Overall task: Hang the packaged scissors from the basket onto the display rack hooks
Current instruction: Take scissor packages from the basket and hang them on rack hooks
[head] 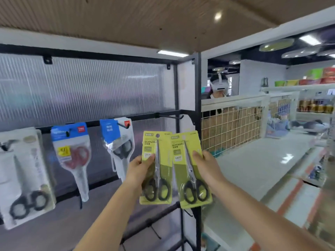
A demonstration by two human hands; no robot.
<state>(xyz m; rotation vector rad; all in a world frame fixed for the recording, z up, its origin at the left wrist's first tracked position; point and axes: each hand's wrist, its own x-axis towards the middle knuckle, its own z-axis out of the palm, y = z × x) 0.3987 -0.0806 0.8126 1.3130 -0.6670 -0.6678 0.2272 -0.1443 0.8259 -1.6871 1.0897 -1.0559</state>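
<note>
I am holding one green scissors pack [157, 167] in my left hand [138, 171] and a second green pack [190, 169] in my right hand [205, 166], both just below the empty hook [171, 116]. The cards seem light and stiff, so pinching the side edge is keeping the hang hole free.

A person wearing a white headset [219, 83] stands behind a wire mesh panel [230, 127].
</note>
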